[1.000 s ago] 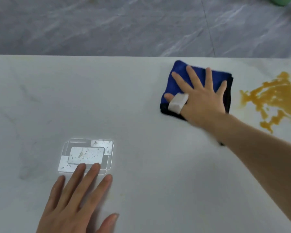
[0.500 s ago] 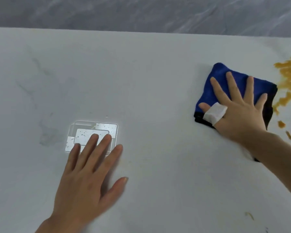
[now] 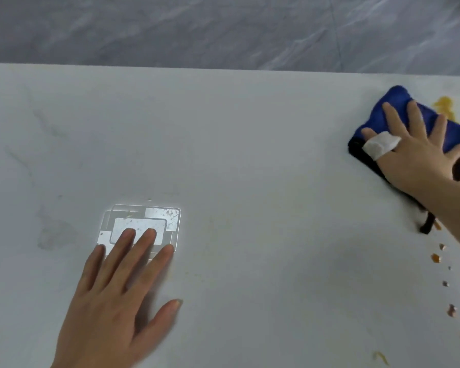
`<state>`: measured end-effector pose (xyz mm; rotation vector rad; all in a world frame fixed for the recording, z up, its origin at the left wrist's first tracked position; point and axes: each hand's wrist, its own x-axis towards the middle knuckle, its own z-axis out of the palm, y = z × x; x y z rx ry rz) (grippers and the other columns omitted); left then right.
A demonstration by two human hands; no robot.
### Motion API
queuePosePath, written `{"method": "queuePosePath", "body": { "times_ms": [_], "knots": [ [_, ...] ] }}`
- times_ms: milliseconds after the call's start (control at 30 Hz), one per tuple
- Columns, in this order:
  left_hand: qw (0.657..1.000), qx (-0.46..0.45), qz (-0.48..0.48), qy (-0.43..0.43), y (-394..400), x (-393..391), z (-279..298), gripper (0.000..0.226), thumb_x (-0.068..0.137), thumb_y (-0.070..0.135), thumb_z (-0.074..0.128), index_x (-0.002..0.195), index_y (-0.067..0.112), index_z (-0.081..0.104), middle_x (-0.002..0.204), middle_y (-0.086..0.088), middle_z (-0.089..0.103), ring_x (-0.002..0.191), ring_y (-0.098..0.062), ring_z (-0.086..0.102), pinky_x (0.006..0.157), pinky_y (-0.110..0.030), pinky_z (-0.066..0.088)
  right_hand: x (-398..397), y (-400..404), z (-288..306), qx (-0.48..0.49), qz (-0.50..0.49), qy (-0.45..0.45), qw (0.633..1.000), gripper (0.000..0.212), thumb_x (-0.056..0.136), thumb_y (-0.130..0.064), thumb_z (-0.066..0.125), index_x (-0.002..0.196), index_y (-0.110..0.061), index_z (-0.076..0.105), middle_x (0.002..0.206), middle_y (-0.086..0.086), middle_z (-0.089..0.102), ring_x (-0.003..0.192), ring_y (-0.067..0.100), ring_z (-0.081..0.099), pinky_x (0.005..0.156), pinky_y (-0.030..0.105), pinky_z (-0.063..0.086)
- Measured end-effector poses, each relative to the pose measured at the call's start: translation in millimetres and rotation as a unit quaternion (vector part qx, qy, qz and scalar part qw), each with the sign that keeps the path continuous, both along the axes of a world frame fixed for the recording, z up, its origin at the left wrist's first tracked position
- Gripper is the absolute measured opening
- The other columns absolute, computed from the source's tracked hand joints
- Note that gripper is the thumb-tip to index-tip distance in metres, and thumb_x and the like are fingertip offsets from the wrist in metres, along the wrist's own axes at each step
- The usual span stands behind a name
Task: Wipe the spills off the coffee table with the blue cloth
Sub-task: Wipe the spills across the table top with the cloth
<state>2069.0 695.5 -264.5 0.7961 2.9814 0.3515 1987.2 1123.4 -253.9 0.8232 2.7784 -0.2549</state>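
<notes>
The folded blue cloth (image 3: pixel 398 110) lies on the white coffee table (image 3: pixel 250 155) at the far right. My right hand (image 3: pixel 420 155) presses flat on top of it with fingers spread and a white bandage on the thumb. An orange-brown spill (image 3: pixel 445 104) shows just past the cloth's far right side, partly cut off by the frame edge. A line of small drops (image 3: pixel 436 257) runs down the table below my right forearm. My left hand (image 3: pixel 117 304) rests flat on the table at the lower left, fingers apart, holding nothing.
A bright rectangular light reflection (image 3: pixel 157 219) sits on the tabletop under my left fingertips. The table's far edge (image 3: pixel 223 68) borders a grey marbled floor (image 3: pixel 223 27). A small yellow smear (image 3: pixel 381 358) lies near the bottom right.
My right hand has slid the blue cloth rightward onto the edge of the orange spill. My left hand stays flat on the table by the reflection. The camera has shifted.
</notes>
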Motion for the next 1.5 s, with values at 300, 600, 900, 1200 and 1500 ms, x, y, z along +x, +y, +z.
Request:
{"method": "queuePosePath", "body": {
  "times_ms": [300,600,900,1200,1500],
  "knots": [
    [1.0,-0.005,0.002,-0.002,2,-2,-1,0.061,0.087,0.063,0.029,0.13,0.023,0.045,0.137,-0.009,0.048,0.138,-0.023,0.025,0.11,-0.048,0.022,5,-40,-8,0.021,0.13,-0.006,0.991,0.08,0.067,-0.083,0.0,0.14,-0.053,-0.011,0.156,-0.014,-0.016,0.142,0.029,-0.02,0.108,0.064,-0.008],
    [1.0,0.0,0.003,-0.026,3,-2,3,0.063,0.087,0.065,0.026,0.13,0.022,0.044,0.137,-0.008,0.048,0.144,-0.011,0.015,0.112,-0.042,0.018,-21,32,1,0.0,-0.009,-0.007,1.0,0.085,0.067,-0.087,0.003,0.143,-0.05,-0.003,0.157,-0.014,-0.009,0.143,0.031,-0.014,0.106,0.07,-0.004],
    [0.999,-0.005,0.013,-0.03,2,1,2,0.066,0.088,0.064,0.025,0.132,0.02,0.046,0.142,-0.008,0.044,0.14,-0.023,0.024,0.112,-0.046,0.018,89,-85,-10,0.028,0.166,-0.015,0.986,0.073,0.07,-0.082,-0.006,0.131,-0.051,-0.03,0.142,-0.015,-0.035,0.141,0.034,-0.021,0.107,0.066,-0.002],
    [0.998,-0.034,0.016,-0.059,0,3,4,0.069,0.088,0.065,0.023,0.138,0.021,0.043,0.15,-0.002,0.033,0.142,-0.021,0.022,0.117,-0.04,0.01,70,-57,-3,0.021,0.13,-0.009,0.991,0.079,0.069,-0.082,-0.003,0.141,-0.051,-0.01,0.157,-0.013,-0.012,0.143,0.025,-0.019,0.11,0.063,-0.004],
    [0.995,-0.042,0.022,-0.086,2,2,5,0.072,0.087,0.067,0.019,0.136,0.022,0.045,0.149,0.0,0.033,0.142,-0.021,0.022,0.116,-0.037,0.007,152,-118,3,0.004,0.182,-0.032,0.983,0.077,0.083,-0.074,0.006,0.146,-0.032,0.018,0.155,0.004,0.015,0.14,0.048,0.01,0.1,0.075,0.017]
  ]
}}
